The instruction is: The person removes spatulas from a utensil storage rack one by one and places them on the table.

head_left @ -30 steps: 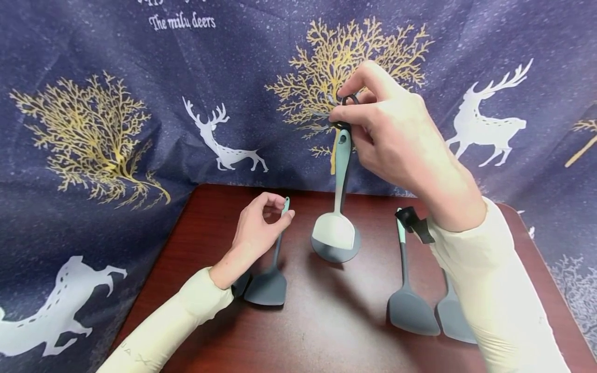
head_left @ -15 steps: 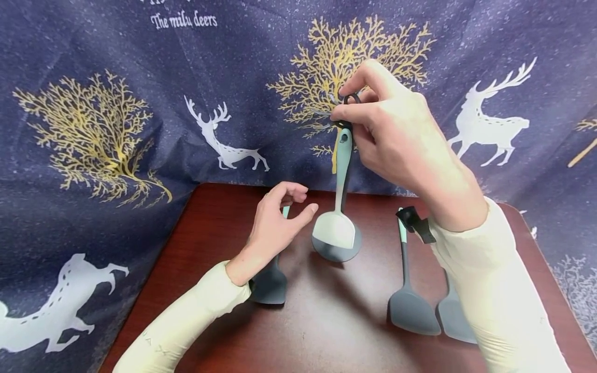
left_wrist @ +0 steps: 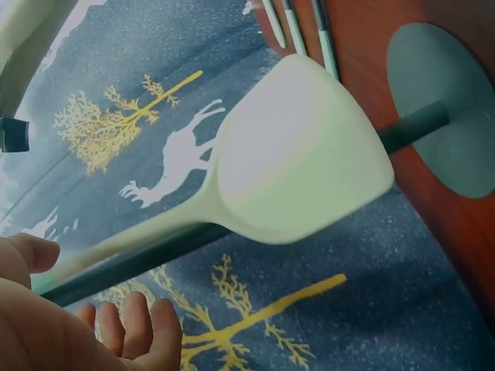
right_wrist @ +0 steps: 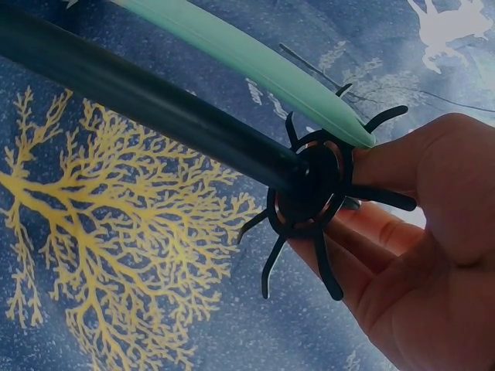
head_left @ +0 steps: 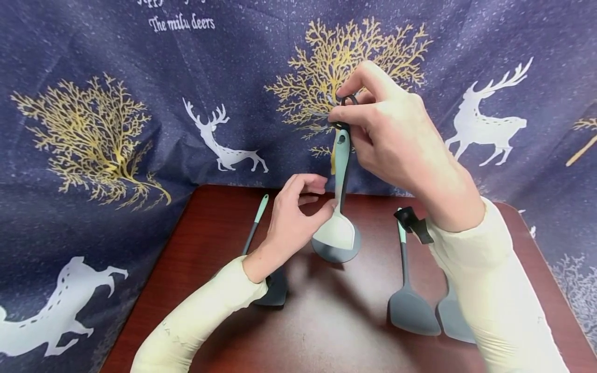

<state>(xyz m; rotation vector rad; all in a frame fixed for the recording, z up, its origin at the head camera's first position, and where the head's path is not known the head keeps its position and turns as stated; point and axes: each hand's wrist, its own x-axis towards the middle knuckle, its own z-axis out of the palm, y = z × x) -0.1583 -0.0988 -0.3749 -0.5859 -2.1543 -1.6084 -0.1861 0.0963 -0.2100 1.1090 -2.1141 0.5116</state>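
Observation:
My right hand (head_left: 392,124) holds the black hooked top (right_wrist: 332,193) of a utensil stand, fingers around its ring of hooks. The stand's dark pole (left_wrist: 139,267) runs down to a round grey base (left_wrist: 441,108). From one hook hangs a cream-white turner (head_left: 335,230) with a mint handle (right_wrist: 255,66), its blade in front of the pole and base. My left hand (head_left: 298,212) is raised beside that handle, fingers loosely bent, thumb tip overlapping the handle in the head view. In the left wrist view, thumb and fingers lie on either side of handle and pole.
At left, a mint-handled utensil (head_left: 252,233) and a grey turner head (head_left: 276,291) lie partly hidden by my left arm. Right of the stand rest a grey turner (head_left: 412,311) and a second grey-headed utensil (head_left: 457,317), partly under my right sleeve. A patterned cloth (head_left: 154,129) hangs behind the table.
My left hand has moved right, from over the left-hand turner's handle to the hanging turner's handle. Another utensil's mint handle has come into sight. My right hand keeps its hold.

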